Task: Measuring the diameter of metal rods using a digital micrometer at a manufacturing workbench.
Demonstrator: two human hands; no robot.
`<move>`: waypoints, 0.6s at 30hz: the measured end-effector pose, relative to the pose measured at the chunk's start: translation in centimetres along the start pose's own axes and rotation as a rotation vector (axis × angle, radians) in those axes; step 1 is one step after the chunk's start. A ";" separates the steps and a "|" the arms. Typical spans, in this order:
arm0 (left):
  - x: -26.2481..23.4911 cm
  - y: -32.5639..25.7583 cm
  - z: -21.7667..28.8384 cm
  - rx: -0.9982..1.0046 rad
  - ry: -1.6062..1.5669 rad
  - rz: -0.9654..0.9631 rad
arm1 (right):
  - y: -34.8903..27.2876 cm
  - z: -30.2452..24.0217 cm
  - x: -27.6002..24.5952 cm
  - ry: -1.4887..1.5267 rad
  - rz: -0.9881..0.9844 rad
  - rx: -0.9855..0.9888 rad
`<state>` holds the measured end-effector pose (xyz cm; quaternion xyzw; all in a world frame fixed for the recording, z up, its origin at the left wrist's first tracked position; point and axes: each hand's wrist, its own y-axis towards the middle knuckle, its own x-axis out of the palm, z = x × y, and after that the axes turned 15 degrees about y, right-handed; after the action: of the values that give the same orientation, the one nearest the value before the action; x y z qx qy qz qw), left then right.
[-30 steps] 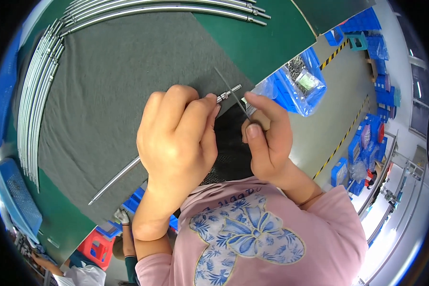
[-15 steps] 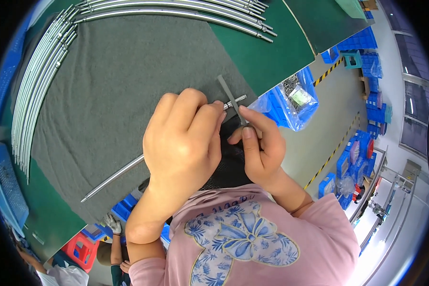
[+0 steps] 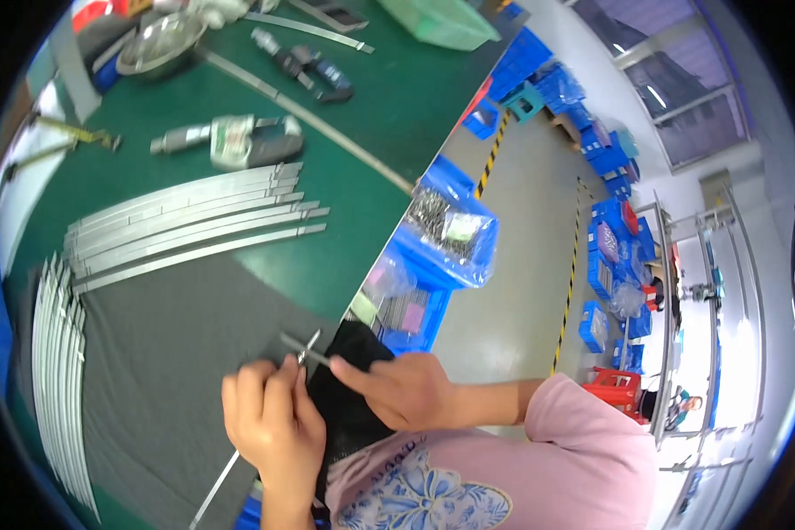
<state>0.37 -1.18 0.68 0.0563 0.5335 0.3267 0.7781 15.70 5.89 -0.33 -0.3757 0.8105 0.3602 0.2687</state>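
Both hands now sit low in the view, while half a second ago they were near its middle; the view has lifted and shows much more of the green table (image 3: 362, 177) beyond them. The left hand (image 3: 274, 424) is curled closed, its fingertips pinching a thin metal strip (image 3: 305, 347) at the upper end; the strip's lower part comes out below the wrist and lies on the dark grey mat (image 3: 168, 353). The right hand (image 3: 397, 389) is just beside it, half closed, its thumb and forefinger touching a short crossing piece of the same strip, as before. Under the right hand lies a black cloth (image 3: 349, 415). Above and to the left of the hands, a bundle of flat metal strips (image 3: 194, 225) rests on the table, and further up a grey power tool (image 3: 230, 141), both newly visible. To the upper right of the right hand stands a blue bin with a plastic bag (image 3: 455, 234).
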 end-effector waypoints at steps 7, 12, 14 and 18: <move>0.4 -0.3 0.7 0.030 -0.014 -0.007 | 0.7 0.1 0.5 0.005 -0.016 0.038; 0.5 -0.2 0.5 0.031 0.014 -0.001 | -1.2 0.5 -0.7 0.027 -0.099 0.064; 0.6 -0.2 0.5 0.030 0.012 -0.008 | 0.6 0.6 0.0 0.051 -0.041 0.008; 0.5 0.1 0.4 0.029 -0.024 -0.006 | 0.4 0.5 0.4 0.000 0.006 0.015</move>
<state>0.80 -0.72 0.50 0.0697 0.5291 0.3159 0.7845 15.25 6.29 -0.81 -0.3711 0.8144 0.3549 0.2701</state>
